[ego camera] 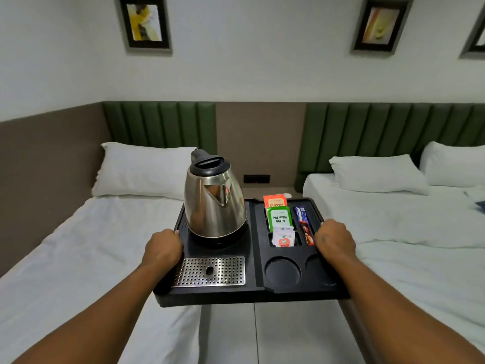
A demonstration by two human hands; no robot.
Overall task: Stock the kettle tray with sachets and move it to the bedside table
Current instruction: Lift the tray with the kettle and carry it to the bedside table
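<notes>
I hold a black kettle tray (252, 292) in the air over the gap between two beds. My left hand (162, 249) grips its left rim and my right hand (334, 240) grips its right rim. A steel kettle (214, 203) with a black lid stands upright on the tray's back left. In the slots on the right stand an orange sachet (275, 200), a green sachet (279, 218) and a white sachet (283, 239). Blue and red stick sachets (304, 225) lie beside them. The bedside table (259, 192) shows as a strip just beyond the tray, mostly hidden by it.
A white bed (78, 258) lies to the left and another bed (409, 232) to the right, each with pillows. A perforated metal drip plate (210, 271) and round cup recesses (283, 270) fill the tray's front. A black wall socket (256, 178) sits above the bedside table.
</notes>
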